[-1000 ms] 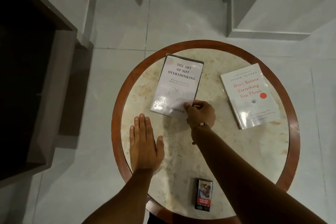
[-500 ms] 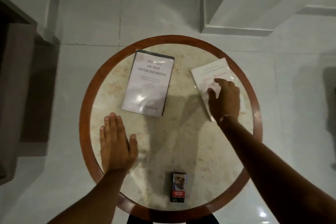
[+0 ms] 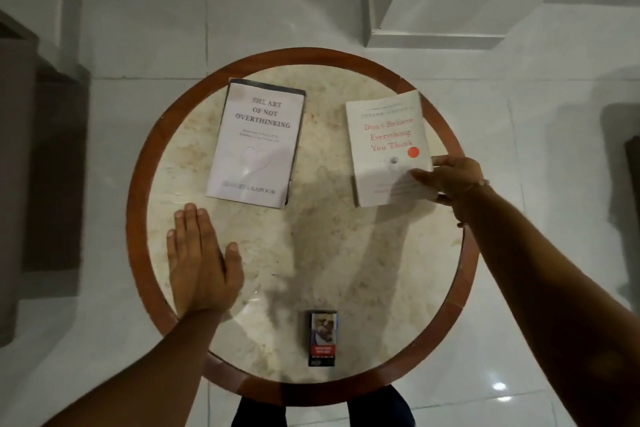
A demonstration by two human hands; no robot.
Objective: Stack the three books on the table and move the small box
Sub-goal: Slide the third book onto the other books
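Observation:
A white book titled "The Art of Not Overthinking" (image 3: 256,140) lies flat on the far left of the round table (image 3: 145,184), with a dark edge showing under it. A second white book with red lettering (image 3: 386,135) is at the far right, its near right corner pinched by my right hand (image 3: 450,180). My left hand (image 3: 199,260) rests flat, palm down, on the table's near left, holding nothing. A small dark box (image 3: 322,337) stands close to the near edge. I see only two books clearly.
The table has a marble top and a brown wooden rim, and stands on a white tiled floor. A dark piece of furniture (image 3: 20,184) is at the left, a white wall base (image 3: 433,35) beyond the table. My legs show under the near edge.
My right hand left the left book, crossed to the right book and now grips its near right corner. That book has turned a little. My left hand has stayed flat.

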